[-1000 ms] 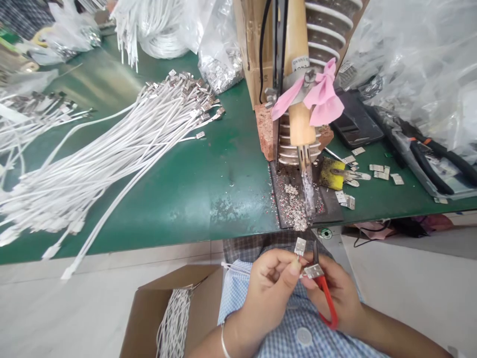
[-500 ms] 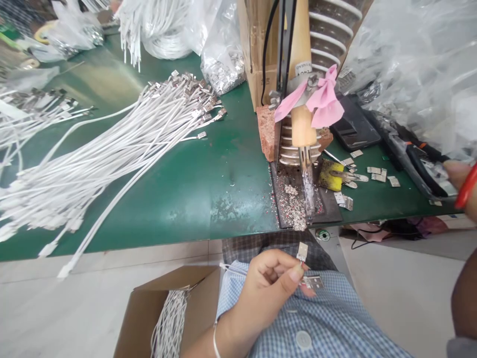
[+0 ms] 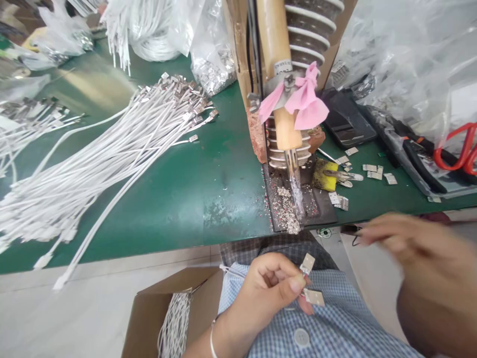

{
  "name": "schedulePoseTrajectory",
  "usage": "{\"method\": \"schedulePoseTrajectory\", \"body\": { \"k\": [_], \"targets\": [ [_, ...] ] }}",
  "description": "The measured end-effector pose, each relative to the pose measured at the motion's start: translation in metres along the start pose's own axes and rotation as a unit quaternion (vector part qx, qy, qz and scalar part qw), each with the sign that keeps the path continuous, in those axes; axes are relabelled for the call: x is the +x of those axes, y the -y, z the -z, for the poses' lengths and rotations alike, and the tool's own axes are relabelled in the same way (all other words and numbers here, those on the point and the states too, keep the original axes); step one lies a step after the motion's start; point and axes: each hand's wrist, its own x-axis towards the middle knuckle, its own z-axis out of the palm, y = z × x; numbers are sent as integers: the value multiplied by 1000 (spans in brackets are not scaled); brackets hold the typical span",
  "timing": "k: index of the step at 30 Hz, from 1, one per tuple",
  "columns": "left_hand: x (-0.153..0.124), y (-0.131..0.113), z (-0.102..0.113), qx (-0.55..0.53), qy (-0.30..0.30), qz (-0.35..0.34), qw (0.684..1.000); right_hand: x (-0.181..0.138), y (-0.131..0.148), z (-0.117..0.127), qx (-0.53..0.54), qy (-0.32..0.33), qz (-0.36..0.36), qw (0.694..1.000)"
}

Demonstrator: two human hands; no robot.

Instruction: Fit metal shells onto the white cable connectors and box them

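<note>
My left hand [image 3: 274,286], in front of the blue checked clothing, pinches a white USB cable between thumb and fingers. Two metal USB plugs stick out past its fingertips: one upper plug [image 3: 307,263] points upward and one lower plug [image 3: 314,297] points right. White cable shows behind the hand. My right hand [image 3: 413,243] is a blur of motion below the table edge on the right. Whether it holds anything is not clear. Above my left hand, a soldering iron [image 3: 286,127] with a wooden handle is fixed tip-down in a stand.
White USB cables [image 3: 108,149] lie piled on the green table [image 3: 167,199]. Loose metal plugs [image 3: 372,169] lie near a yellow sponge [image 3: 325,175]. Red-handled scissors [image 3: 456,149] and pliers [image 3: 421,161] rest in a tray. A cardboard box [image 3: 143,313] holds more cables below.
My right hand has come left from beside the red-handled scissors, which now lie in the tray. My left hand keeps its pinch, and the lower plug has turned. The view has shifted slightly.
</note>
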Motion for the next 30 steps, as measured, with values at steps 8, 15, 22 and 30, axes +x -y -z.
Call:
{"method": "schedulePoseTrajectory", "body": {
  "k": [8, 15, 22, 30],
  "targets": [
    [-7, -14, -4, 137, -11, -25, 990, 3, 37, -79, 356, 90, -56, 928],
    [-5, -26, -12, 367, -33, -120, 922, 1, 43, -76, 430, 107, -104, 890],
    [-4, -32, -12, 457, -32, -163, 874, -2, 40, -80, 409, 92, -126, 899],
    [-5, -42, -9, 484, -1, -104, 869, 4, 41, -71, 359, 164, -122, 911]
  ]
}}
